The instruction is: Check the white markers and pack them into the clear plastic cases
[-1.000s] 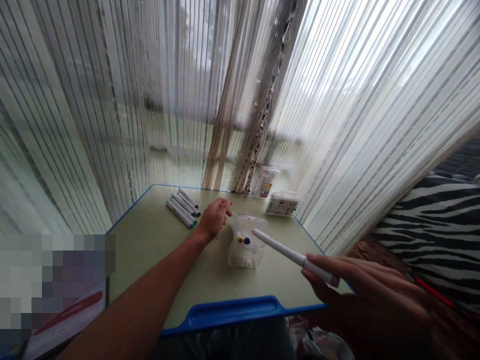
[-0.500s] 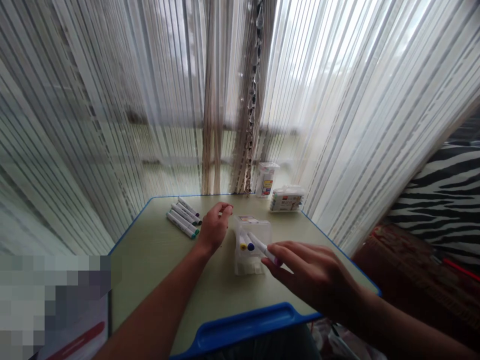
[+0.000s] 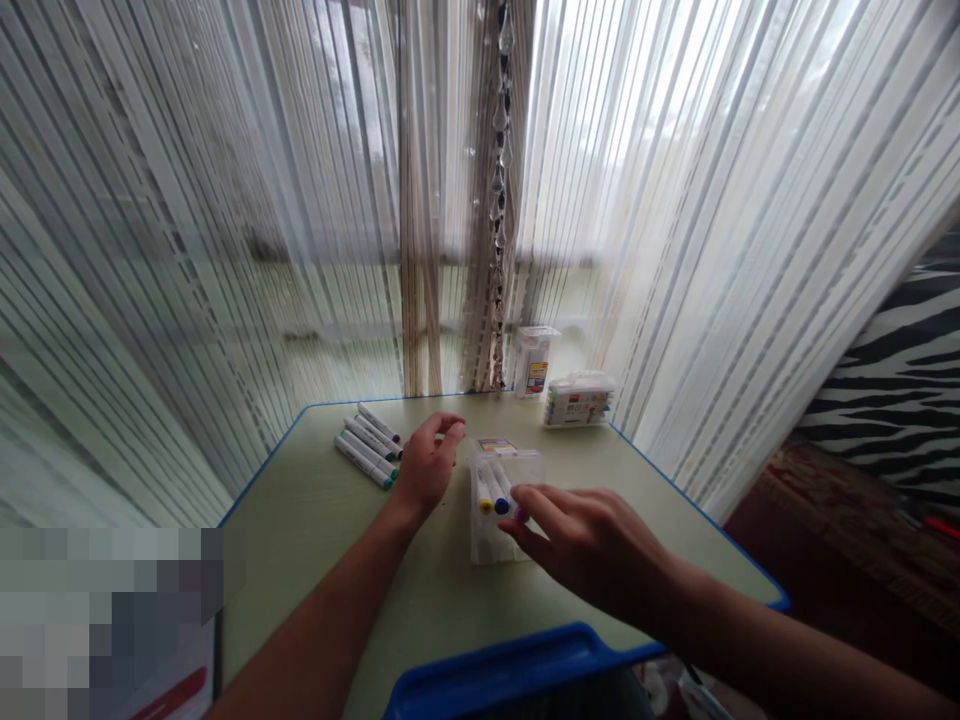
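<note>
A clear plastic marker box (image 3: 499, 510) lies on the green table (image 3: 315, 520) with a yellow-capped and a blue-capped marker inside. My right hand (image 3: 592, 545) rests at the box's open end, fingertips pinching a white marker with a purple cap (image 3: 516, 510) that is mostly pushed into the box. My left hand (image 3: 429, 462) sits just left of the box, fingers curled loosely and holding nothing, close to several loose white markers (image 3: 369, 445) lying side by side at the table's back left.
At the back right of the table stand an upright clear marker box (image 3: 534, 360) and a lying full one (image 3: 579, 400). Striped curtains (image 3: 675, 220) hang close behind. The table has a blue rim and front handle (image 3: 510, 665). A zebra-print fabric (image 3: 892, 390) is at right.
My right hand has carried the purple-capped marker from mid-air at the right into the clear box. The left hand has stayed beside the box. The view has tilted a little.
</note>
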The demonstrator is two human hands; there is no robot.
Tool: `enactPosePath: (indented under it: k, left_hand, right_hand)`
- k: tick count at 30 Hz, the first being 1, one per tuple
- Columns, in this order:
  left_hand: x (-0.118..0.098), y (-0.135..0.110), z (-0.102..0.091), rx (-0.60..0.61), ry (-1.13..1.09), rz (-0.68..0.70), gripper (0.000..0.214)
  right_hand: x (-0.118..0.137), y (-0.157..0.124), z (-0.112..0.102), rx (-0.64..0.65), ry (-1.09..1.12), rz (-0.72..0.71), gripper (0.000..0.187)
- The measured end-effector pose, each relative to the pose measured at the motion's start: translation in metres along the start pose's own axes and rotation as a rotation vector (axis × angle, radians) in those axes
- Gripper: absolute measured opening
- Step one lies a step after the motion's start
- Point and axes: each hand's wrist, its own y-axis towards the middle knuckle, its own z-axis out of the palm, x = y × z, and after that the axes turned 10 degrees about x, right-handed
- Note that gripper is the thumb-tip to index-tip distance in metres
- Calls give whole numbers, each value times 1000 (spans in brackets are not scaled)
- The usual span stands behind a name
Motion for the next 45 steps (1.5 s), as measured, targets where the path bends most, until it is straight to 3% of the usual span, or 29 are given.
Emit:
enactPosePath:
  k: [11, 18, 22, 26, 28, 30, 33, 35, 39, 45]
  left_hand:
    - [-2, 0, 0, -19, -20, -22, 27]
    - [-4, -1, 0, -25, -27, -30, 24]
    - [-4, 0, 0, -36, -33, -38, 23]
    - [-3, 0, 0, -24, -22, -41, 24]
    - [-1, 0, 0, -19, -10, -41, 24]
    - [0, 0, -1, -20, 5, -40, 24]
    - [1, 1, -1, -29, 16, -44, 23]
    - [2, 1, -1, -33, 19, -48, 23]
    - [2, 2, -1, -29, 48, -48, 22]
    - [6, 3, -2, -33, 79, -53, 21]
  right_hand:
    - [3, 11, -10, 300, -13, 120, 10]
    - [6, 14, -15, 335, -34, 118, 12]
    - [5, 9, -24, 191, -45, 31, 19]
    - [-13, 11, -45, -179, 11, -78, 16]
    - [-24, 17, -53, -326, 87, -34, 13]
    - [-32, 20, -54, -372, 175, 21, 13]
    - [-30, 17, -44, -221, 240, -30, 13]
    - [-23, 9, -34, -130, 160, -88, 13]
    - [-11, -2, -21, -46, 11, -90, 15]
    - [-12, 0, -8, 100, 44, -97, 14]
